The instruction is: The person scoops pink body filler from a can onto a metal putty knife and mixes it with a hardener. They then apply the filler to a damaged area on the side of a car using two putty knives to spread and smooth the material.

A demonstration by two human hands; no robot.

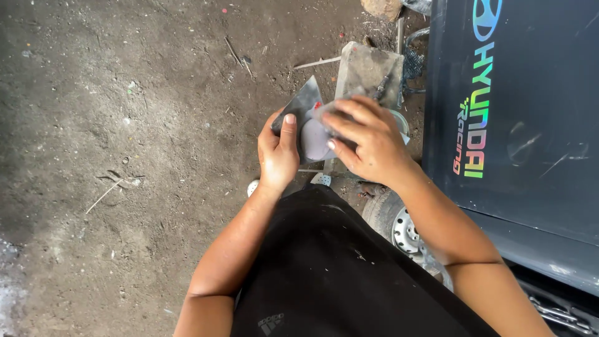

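Left hand (277, 153) grips a flat grey metal scraper blade (299, 106) at frame centre, steadying it — right hand (368, 140) presses a grey putty smear (314, 140) onto it, above the dirt floor (125, 125).

A rough car-repair yard: dirt floor (125, 156), dark car body panel (530, 112), wheel (402, 228) on the ground.

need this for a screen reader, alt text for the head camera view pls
Seen from above, a person's left hand holds a grey metal spreader blade while the right hand works pale grey putty on it, over a dirt floor beside a dark car panel.
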